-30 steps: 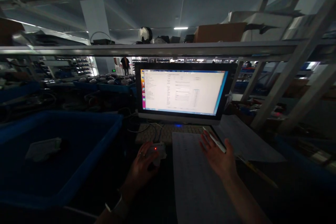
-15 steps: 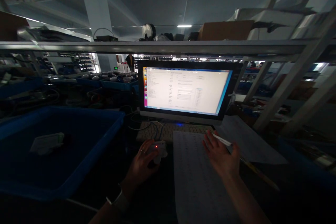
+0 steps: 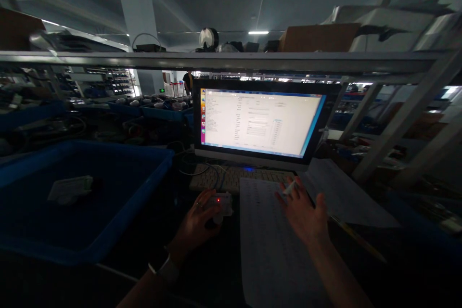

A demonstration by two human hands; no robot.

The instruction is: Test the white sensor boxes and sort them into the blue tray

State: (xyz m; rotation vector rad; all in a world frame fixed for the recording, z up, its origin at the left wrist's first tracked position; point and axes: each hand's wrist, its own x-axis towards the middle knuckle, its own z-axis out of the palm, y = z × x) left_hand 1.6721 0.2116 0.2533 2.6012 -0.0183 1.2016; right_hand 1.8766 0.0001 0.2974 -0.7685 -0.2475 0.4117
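My left hand (image 3: 197, 224) is wrapped round a small white device (image 3: 223, 203) with a red light, just in front of the keyboard (image 3: 231, 179). My right hand (image 3: 303, 214) lies on a long printed paper sheet (image 3: 270, 250) and holds a white pen (image 3: 289, 188) between its fingers. Behind both hands, a lit monitor (image 3: 258, 122) shows a white window with lists.
A large blue bin (image 3: 83, 192) on the left holds a white item (image 3: 70, 188). More paper (image 3: 342, 197) and a yellow pencil (image 3: 355, 238) lie at right. A metal rack beam (image 3: 231, 61) crosses overhead, with slanted struts on the right. A person (image 3: 187, 82) stands far off.
The view has shifted a little to the left. My right hand turned the pen, so less of it shows past the fingers. My left hand stays on the device.
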